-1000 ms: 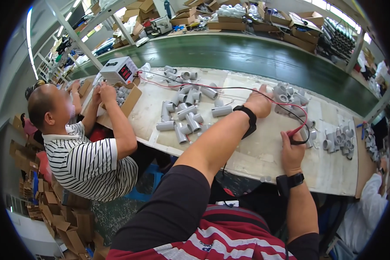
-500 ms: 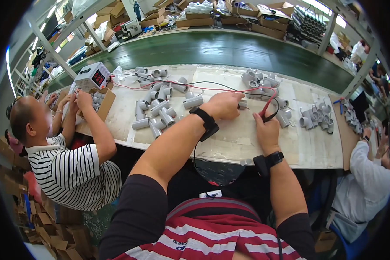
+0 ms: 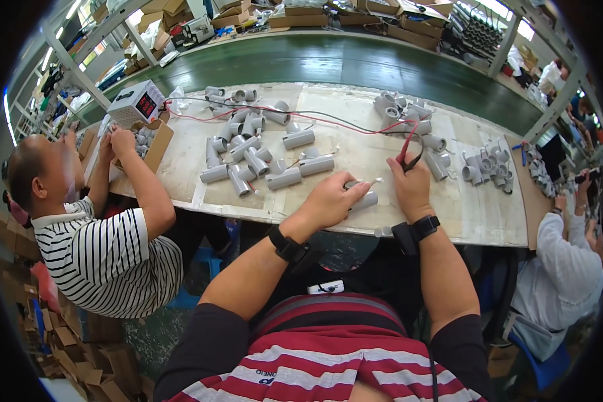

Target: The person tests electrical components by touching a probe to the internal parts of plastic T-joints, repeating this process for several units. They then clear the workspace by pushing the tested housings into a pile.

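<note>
My left hand (image 3: pixel 328 201) is closed around a grey plastic tube piece (image 3: pixel 366 201) near the table's front edge. From that piece a thin lead with a small white connector (image 3: pixel 378 180) sticks up beside my thumb. To the right, my right hand (image 3: pixel 412 187) pinches a red test lead (image 3: pixel 406 147) and a black test lead (image 3: pixel 415 161), their ends pointing up and away from me. Both leads run back across the table to a white box with a red digital display (image 3: pixel 137 102). Several grey tube pieces (image 3: pixel 285 178) lie just left of my left hand.
More grey tube pieces (image 3: pixel 492 164) lie in groups at the right and far side of the pale table (image 3: pixel 301 208). A green conveyor belt (image 3: pixel 281 65) runs behind it. At the left a person in a striped shirt (image 3: pixel 107 258) works over a cardboard box (image 3: pixel 159 144); another person (image 3: pixel 559 261) sits right.
My left hand has come back toward me and now holds a grey tube piece near the front edge. My right hand keeps the test leads in about the same place.
</note>
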Motion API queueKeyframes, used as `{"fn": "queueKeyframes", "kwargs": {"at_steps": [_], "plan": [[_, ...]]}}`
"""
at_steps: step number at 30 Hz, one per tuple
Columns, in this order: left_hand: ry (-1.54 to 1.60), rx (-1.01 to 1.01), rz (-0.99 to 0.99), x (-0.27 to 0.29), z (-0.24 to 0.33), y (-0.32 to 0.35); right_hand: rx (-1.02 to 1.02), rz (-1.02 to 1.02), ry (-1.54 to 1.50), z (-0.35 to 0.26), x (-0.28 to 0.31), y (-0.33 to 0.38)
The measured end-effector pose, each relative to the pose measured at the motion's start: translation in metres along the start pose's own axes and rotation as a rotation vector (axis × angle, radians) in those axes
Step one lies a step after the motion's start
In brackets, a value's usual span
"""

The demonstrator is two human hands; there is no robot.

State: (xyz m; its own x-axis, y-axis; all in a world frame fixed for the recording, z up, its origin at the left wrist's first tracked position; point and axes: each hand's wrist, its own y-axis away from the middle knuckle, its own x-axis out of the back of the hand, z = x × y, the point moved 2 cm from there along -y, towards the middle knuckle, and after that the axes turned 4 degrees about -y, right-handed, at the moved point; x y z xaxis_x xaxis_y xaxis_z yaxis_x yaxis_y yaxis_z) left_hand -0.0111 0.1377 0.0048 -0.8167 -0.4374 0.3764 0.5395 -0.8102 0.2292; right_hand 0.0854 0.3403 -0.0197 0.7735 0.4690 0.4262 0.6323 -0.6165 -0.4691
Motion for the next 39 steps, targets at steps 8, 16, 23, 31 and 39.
{"fn": "queueKeyframes", "kwargs": {"at_steps": [8,16,23,31,39], "plan": [[0.446,0.013,0.007,-0.001,-0.024,0.003,-0.364,-0.085,-0.408,-0.027,-0.008,0.017],[0.561,-0.086,-0.093,0.007,-0.032,0.010,-0.465,-0.112,-0.625,-0.029,-0.008,0.035],[0.593,-0.064,-0.137,0.013,-0.031,0.010,-0.393,-0.085,-0.612,-0.032,-0.020,0.027],[0.660,-0.058,-0.155,0.015,-0.034,0.008,-0.385,-0.181,-0.503,-0.033,-0.029,0.018],[0.663,-0.046,-0.173,0.015,-0.034,0.006,-0.341,-0.191,-0.451,-0.030,-0.035,0.018]]}}
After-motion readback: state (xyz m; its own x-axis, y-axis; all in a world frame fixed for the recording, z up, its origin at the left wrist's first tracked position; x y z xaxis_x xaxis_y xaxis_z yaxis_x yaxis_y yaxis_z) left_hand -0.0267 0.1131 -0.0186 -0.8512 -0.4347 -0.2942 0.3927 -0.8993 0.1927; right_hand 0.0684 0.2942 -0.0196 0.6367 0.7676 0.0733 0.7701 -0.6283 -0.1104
